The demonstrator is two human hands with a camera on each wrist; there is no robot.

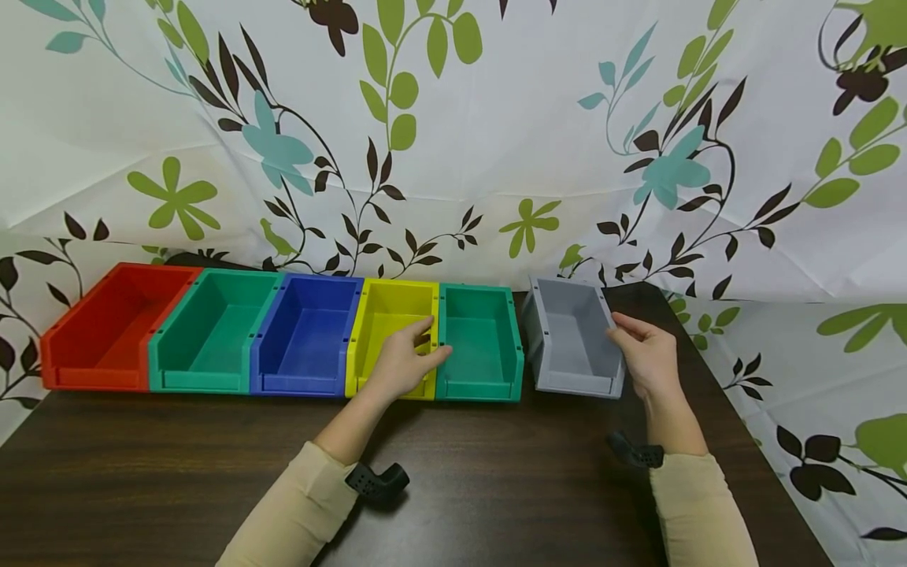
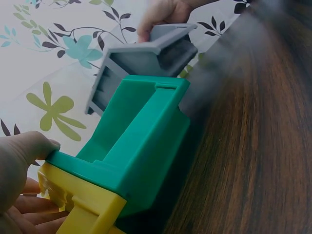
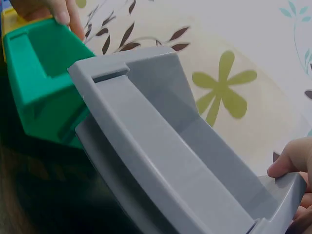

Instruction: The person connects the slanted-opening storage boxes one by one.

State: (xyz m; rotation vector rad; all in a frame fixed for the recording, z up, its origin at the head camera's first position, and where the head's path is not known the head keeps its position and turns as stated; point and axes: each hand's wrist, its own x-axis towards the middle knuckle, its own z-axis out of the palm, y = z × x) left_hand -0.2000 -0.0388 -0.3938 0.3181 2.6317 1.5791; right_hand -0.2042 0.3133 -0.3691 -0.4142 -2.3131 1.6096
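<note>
My right hand [image 1: 648, 354] pinches the right side wall of a grey plastic bin [image 1: 575, 335], thumb and fingers on its rim in the right wrist view. This bin stands slightly skewed, apart from the row, and looks raised off the table. Over the yellow bin [image 1: 375, 315] is my left hand [image 1: 404, 366], its fingers inside that bin. Its thumb [image 2: 36, 144] lies over the rim of the adjoining green bin [image 1: 482, 339], so the hand grips their neighbouring walls. The fingertips inside the yellow bin are partly hidden.
To the left, a blue bin [image 1: 308, 339], another green bin [image 1: 216, 323] and a red bin [image 1: 120, 323] continue the row. All rest on a dark wooden table [image 1: 496, 480], whose right edge runs beside my right arm. A leaf-patterned cloth [image 1: 460, 173] hangs close behind.
</note>
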